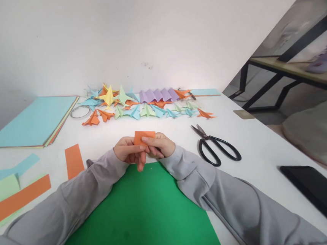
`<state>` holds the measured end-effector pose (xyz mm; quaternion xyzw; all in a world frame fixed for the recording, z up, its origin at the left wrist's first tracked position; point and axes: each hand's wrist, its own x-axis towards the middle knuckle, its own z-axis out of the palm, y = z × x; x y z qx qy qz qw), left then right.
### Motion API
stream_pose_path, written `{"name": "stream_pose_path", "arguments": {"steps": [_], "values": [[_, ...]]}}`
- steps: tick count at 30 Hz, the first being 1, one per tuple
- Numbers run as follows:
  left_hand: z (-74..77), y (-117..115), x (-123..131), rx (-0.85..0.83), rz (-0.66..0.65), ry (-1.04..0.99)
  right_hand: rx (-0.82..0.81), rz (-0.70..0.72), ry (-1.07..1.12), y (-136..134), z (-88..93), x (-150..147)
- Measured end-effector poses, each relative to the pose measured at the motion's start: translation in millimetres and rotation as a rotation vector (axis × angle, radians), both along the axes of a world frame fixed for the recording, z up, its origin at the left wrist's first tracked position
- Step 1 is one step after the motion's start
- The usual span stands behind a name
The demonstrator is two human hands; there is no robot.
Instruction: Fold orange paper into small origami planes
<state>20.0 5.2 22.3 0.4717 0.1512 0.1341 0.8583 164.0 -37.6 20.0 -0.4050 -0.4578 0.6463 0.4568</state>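
Note:
Both my hands hold a small orange piece of paper up at the middle of the view. My left hand is closed on its left side, thumb pressed across the front. From the right, my right hand pinches the same paper with the thumb on its face. The fingers behind the paper are partly hidden. Below the hands lies a green sheet. An orange paper strip rests on the white table left of my left hand. Black-handled scissors lie to the right, blades apart.
Folded paper planes and stars line the back, beside a pleated purple paper. Coloured sheets are stacked at the back left. Paper offcuts lie at the left. A black tablet-like object sits at the right edge.

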Motion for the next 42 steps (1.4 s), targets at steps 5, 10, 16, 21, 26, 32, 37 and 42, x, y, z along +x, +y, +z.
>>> {"name": "stream_pose_path", "arguments": {"steps": [5,10,16,21,26,32,37,42], "values": [[2.7,-1.6,1.4,0.007,0.085,0.096,0.032,-0.007,-0.004,0.8,-5.1,0.5],[4.5,-5.3,2.7,0.007,0.149,0.108,0.070,0.009,0.094,2.0,-6.4,-0.1],[6.8,-9.2,2.0,0.029,0.234,0.080,0.034,0.003,0.155,1.5,-1.5,-1.8],[5.2,-7.5,0.4,0.025,0.235,0.024,0.032,-0.013,0.142,1.7,-0.8,-2.0],[6.2,-4.7,-0.6,-0.018,0.344,-0.006,0.044,-0.131,0.171,3.1,-7.3,-2.2],[4.9,-6.3,3.7,0.087,0.519,0.093,0.053,-0.261,0.107,3.1,-15.8,-4.6],[1.8,-5.9,4.5,0.116,0.518,0.047,0.083,-0.275,-0.038,1.1,-15.9,-5.1],[0.7,-2.6,3.5,0.069,0.526,0.078,0.028,-0.185,-0.024,1.3,-14.5,-1.9]]}}
